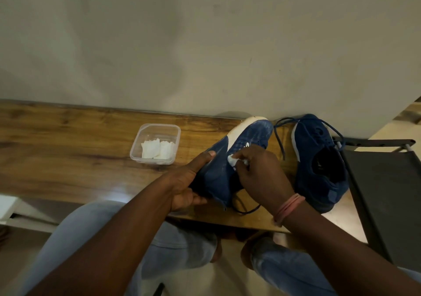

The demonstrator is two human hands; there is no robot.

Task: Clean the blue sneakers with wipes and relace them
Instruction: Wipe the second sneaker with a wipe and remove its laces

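The right hand (259,170) covers most of the wipe (232,159) and the near sneaker (227,159)'s opening — its heel sits behind the left hand (189,182). A dark chair (387,193) runs off the right edge.

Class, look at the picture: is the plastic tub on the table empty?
No: the clear tub on the table holds folded white wipes.

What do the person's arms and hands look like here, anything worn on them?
Both forearms are bare, with no sleeves in view and no gloves on either hand. The right wrist carries a few thin pink bands. The left hand and its wrist show no jewellery or watch. No rings are visible on the right hand.
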